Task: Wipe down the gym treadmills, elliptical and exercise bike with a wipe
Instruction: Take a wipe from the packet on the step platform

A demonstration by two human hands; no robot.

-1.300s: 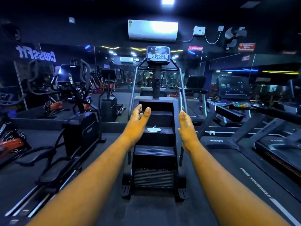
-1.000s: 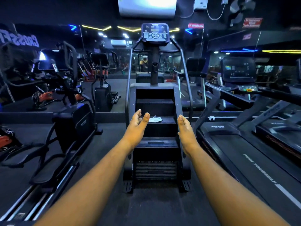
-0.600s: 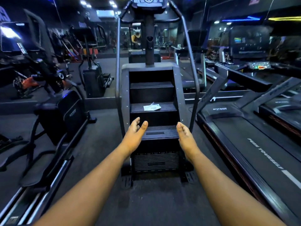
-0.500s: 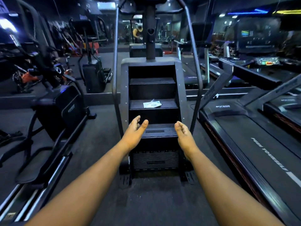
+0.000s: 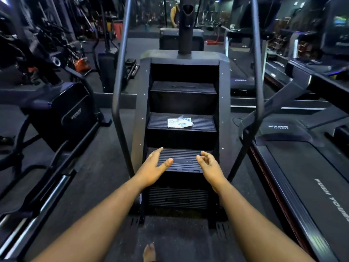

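Hands out front, both empty: left hand point(image 5: 154, 168) spread flat, right hand point(image 5: 209, 165) loosely curled, over bottom step point(image 5: 179, 160). Wipe packet point(image 5: 179, 122) lying on middle step point(image 5: 202, 122), beyond fingertips.

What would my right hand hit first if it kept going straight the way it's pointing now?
Probably the ribbed lowest step of the stair climber. The right hand is open over it, fingers aimed forward toward the wipe packet one step higher. Depth is hard to judge.
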